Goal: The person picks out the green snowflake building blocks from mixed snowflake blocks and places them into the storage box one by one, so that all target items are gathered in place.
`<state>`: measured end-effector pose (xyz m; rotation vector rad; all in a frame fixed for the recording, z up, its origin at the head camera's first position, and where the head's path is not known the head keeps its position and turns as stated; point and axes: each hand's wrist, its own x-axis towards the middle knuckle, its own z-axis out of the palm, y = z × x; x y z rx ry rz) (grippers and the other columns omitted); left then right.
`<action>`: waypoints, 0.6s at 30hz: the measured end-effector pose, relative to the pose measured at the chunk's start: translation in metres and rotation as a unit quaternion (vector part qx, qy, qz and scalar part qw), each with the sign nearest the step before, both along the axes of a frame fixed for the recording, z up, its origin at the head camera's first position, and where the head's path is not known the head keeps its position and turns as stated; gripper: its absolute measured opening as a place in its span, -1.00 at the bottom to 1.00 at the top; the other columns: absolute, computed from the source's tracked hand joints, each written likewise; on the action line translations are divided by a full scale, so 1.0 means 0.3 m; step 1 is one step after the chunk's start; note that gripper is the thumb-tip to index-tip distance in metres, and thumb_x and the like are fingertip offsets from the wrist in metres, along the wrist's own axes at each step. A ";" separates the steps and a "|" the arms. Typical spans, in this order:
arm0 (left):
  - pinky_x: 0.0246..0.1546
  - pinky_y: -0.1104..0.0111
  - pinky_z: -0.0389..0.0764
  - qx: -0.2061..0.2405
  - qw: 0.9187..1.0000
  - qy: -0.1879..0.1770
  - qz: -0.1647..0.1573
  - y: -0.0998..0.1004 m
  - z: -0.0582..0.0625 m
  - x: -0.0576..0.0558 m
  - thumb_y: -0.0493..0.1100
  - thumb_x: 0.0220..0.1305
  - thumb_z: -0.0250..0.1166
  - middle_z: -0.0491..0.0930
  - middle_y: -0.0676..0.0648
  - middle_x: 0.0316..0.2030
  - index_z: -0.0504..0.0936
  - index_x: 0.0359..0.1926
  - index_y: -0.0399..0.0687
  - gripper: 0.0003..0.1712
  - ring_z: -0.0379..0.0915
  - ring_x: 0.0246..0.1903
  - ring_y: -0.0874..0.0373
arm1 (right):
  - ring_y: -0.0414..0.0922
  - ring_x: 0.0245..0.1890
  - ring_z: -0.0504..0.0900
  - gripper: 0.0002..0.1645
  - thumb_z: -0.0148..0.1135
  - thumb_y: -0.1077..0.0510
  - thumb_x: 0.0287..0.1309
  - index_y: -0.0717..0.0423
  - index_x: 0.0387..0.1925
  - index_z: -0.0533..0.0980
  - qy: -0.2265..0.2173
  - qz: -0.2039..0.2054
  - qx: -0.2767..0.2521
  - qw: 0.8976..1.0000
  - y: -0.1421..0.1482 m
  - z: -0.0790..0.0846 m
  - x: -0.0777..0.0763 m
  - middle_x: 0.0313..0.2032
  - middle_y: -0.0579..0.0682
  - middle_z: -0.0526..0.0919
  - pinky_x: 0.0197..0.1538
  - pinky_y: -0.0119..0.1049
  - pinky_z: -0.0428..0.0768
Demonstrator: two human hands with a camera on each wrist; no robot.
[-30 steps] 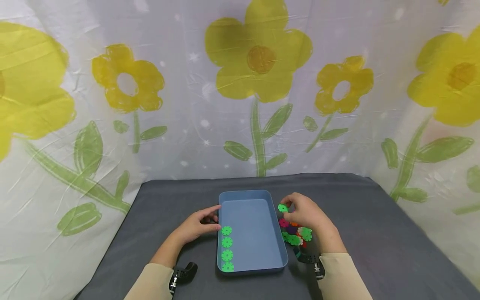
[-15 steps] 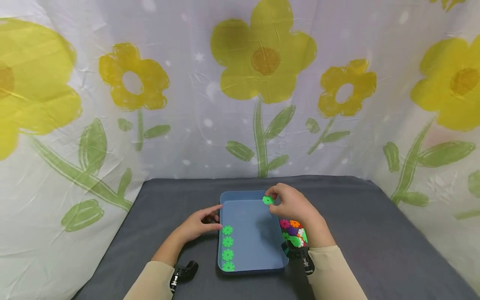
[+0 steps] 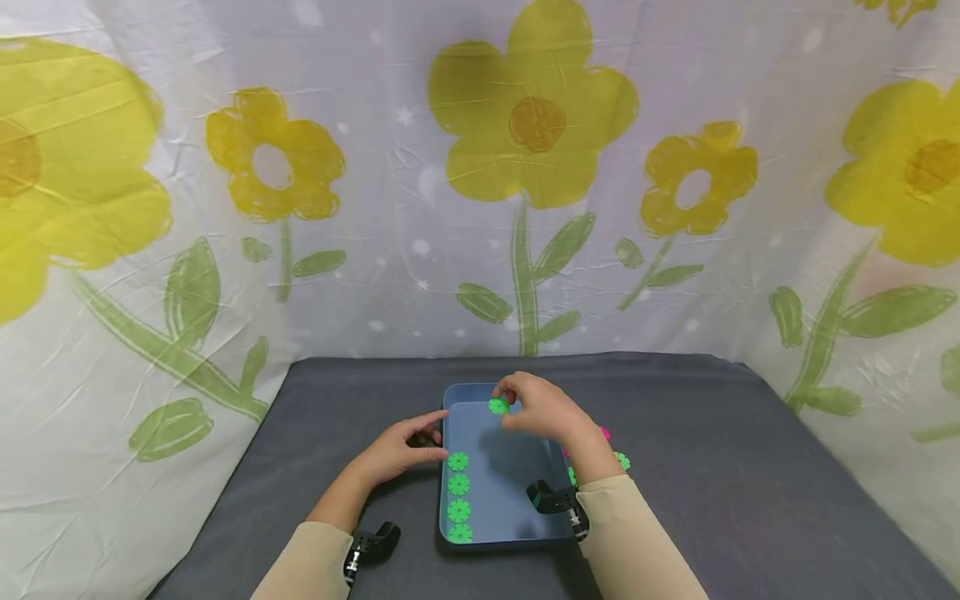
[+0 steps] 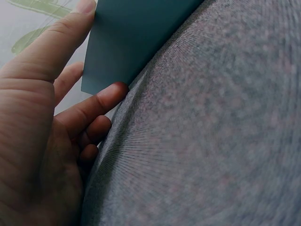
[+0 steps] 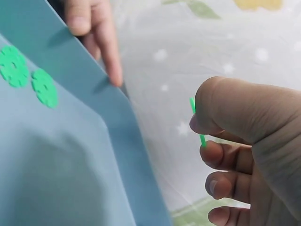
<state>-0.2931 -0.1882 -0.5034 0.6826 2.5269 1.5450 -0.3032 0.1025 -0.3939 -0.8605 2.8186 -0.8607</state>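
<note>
In the head view, a blue tray (image 3: 495, 508) lies on a dark cloth (image 3: 345, 392) before a hanging sheet (image 3: 375, 167) printed with yellow flowers; the person's left hand (image 3: 397, 448) is at the tray's left side, thumb and forefinger spread apart and touching its edge, gripping nothing; the right hand (image 3: 542, 407) pinches a green notched disc (image 3: 497, 406) between thumb and finger, over the far part of the tray, its shadow falling on the tray floor; four green discs (image 3: 458, 484) stand in a column inside the tray, along its left wall, the nearest one close to the front corner; to the right of the tray, green and pink pieces (image 3: 622, 461) show around the right forearm, which hides the rest; a black device sits at each wrist below a beige sleeve (image 3: 637, 542). In the left wrist view, the thumb reaches the tray's outer wall and the forefinger meets its lower corner, while the other fingers bend loosely near the cloth; in the right wrist view, the pinched disc appears almost edge-on, clear of the tray, with the remaining fingers bent below it; two of the discs lie in the tray, and the left hand's fingers show at the rim beyond.
</note>
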 end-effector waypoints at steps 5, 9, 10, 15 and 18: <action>-0.12 0.26 0.50 -0.005 1.000 -0.009 -0.003 0.015 0.003 0.001 -0.02 0.31 0.48 0.61 -0.10 -0.07 0.36 0.51 -0.13 -0.16 0.47 -0.16 0.08 | -0.07 -0.23 0.46 -0.58 0.39 0.19 0.11 0.02 0.06 0.61 -0.004 0.008 0.022 1.000 -0.045 -0.038 -0.018 -0.16 0.01 0.53 -0.18 -0.12 0.44; -0.12 0.25 0.50 -0.011 1.000 -0.011 -0.003 0.022 0.003 0.001 0.00 0.32 0.47 0.60 -0.06 -0.07 0.34 0.52 -0.10 -0.15 0.48 -0.15 0.08 | -0.08 -0.25 0.46 -0.57 0.41 0.18 0.09 0.04 0.05 0.62 -0.005 0.016 0.036 0.999 -0.075 -0.069 -0.025 -0.19 -0.02 0.53 -0.19 -0.14 0.46; -0.12 0.26 0.50 -0.012 1.000 -0.011 -0.004 0.022 0.003 0.001 0.00 0.32 0.47 0.60 -0.05 -0.07 0.34 0.52 -0.09 -0.15 0.47 -0.15 0.08 | -0.08 -0.26 0.46 -0.58 0.41 0.18 0.09 0.03 0.04 0.63 -0.003 0.017 0.040 0.999 -0.082 -0.076 -0.026 -0.21 -0.04 0.52 -0.20 -0.15 0.46; -0.11 0.24 0.50 -0.007 1.000 -0.005 -0.007 0.021 0.003 -0.002 -0.01 0.32 0.46 0.60 -0.07 -0.07 0.35 0.51 -0.10 -0.17 0.47 -0.15 0.07 | -0.12 -0.28 0.47 -0.58 0.44 0.15 0.08 0.03 0.03 0.64 0.006 0.018 0.057 0.998 -0.118 -0.112 -0.034 -0.25 -0.10 0.52 -0.20 -0.17 0.48; -0.11 0.23 0.49 -0.005 1.000 -0.003 -0.008 0.019 0.004 -0.001 -0.04 0.33 0.46 0.60 -0.11 -0.06 0.36 0.50 -0.13 -0.18 0.46 -0.15 0.06 | -0.15 -0.30 0.48 -0.57 0.45 0.13 0.09 0.03 0.04 0.65 0.004 0.017 0.070 0.997 -0.141 -0.132 -0.037 -0.26 -0.13 0.53 -0.21 -0.19 0.50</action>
